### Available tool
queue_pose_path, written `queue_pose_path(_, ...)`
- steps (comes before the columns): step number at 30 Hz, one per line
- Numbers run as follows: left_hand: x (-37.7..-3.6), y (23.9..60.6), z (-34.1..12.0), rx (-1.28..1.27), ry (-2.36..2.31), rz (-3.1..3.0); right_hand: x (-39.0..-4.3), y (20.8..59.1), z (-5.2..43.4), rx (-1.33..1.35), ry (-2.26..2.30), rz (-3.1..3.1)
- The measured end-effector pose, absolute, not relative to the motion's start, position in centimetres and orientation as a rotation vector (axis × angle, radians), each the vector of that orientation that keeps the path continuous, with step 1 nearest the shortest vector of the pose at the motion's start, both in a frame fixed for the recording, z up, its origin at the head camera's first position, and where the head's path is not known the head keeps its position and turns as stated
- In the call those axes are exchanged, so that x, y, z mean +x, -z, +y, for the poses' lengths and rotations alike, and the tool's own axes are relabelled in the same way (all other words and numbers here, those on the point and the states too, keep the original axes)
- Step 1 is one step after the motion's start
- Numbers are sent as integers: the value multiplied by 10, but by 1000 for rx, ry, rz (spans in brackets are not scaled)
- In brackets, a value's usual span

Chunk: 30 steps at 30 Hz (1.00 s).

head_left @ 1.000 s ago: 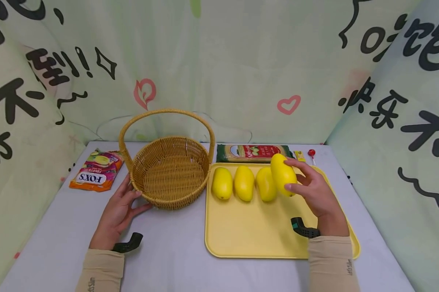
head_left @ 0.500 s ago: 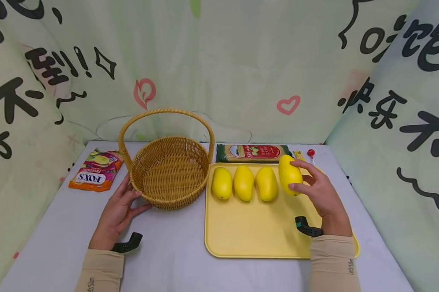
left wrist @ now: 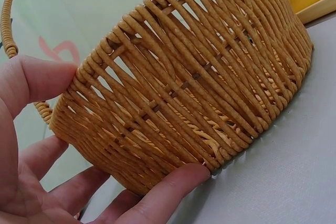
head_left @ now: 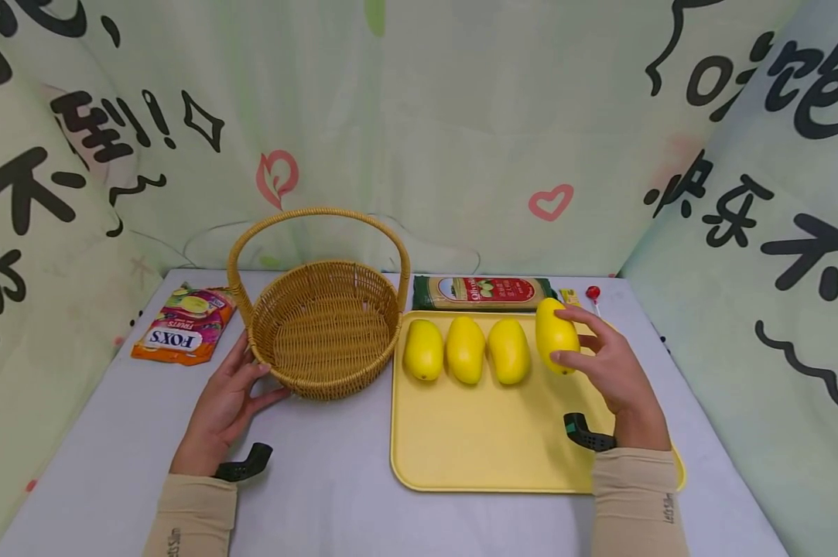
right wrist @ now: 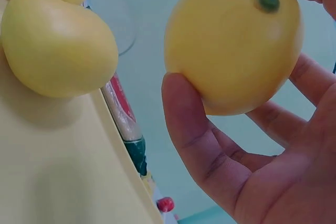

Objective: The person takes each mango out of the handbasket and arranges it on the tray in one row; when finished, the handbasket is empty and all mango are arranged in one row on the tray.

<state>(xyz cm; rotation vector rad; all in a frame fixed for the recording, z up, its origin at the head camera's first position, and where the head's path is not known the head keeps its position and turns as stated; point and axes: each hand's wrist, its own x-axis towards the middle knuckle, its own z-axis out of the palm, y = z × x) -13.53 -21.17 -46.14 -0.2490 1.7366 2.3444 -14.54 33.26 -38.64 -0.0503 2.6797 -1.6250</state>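
Note:
My right hand [head_left: 620,371] pinches a yellow mango [head_left: 556,337] between thumb and fingers, above the right part of the yellow tray [head_left: 488,456]. In the right wrist view the held mango [right wrist: 231,45] shows a green stem spot and is apart from the tray. Several more mangoes [head_left: 509,352] lie in a row along the tray's far side. On the left, my left hand [head_left: 227,402] holds the side of a wicker basket [head_left: 328,387] with a tall arched handle; nothing lies inside. Up close in the left wrist view, its fingers [left wrist: 42,80] reach the rim and the lower wall.
An orange and purple candy bag [head_left: 185,323] lies left of the basket. Behind the tray are a green and red long package [head_left: 484,291], a small yellow packet [head_left: 569,297] and a red lollipop [head_left: 593,293]. Printed curtains enclose the white table [head_left: 321,480].
My right hand has moved a little to the right with the mango, away from the row, then stayed nearly still. My left hand and the basket have not visibly moved.

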Motion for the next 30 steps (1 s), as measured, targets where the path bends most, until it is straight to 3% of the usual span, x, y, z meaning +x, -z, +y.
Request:
queue_pose_path(10, -136, 460, -212, -255, -2349, 1718, -150, 393, 335, 79, 1350, 2849)
queue_pose_path(30, -136, 459, -212, -255, -2352, 1709, -163, 415, 333, 15, 830, 2990)
